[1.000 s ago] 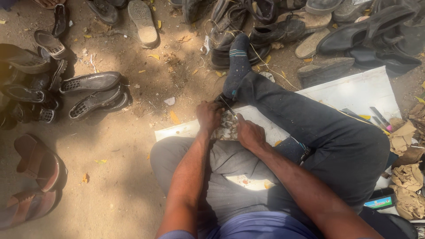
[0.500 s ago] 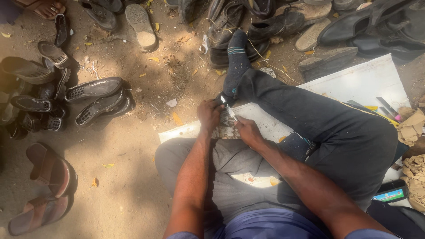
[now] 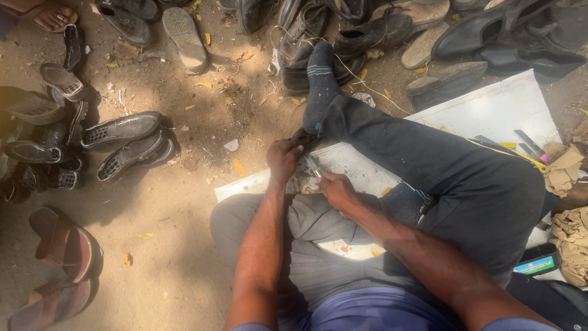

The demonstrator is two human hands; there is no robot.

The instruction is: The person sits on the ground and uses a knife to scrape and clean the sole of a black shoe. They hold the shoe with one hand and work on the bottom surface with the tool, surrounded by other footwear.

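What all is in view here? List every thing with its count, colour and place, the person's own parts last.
worn piece being worked: one, grey-brown, on the lap between both hands
thin tool: one, pale, in the right hand
white board: one, under the legs
dark shoes: many, black, left and along the top
brown sandals: two, lower left
yellow leaves: several, on the sandy ground
crumpled cloth: tan, right edge
sock: one, dark blue, on the outstretched foot
left hand: gripping the piece
right hand: holding the tool
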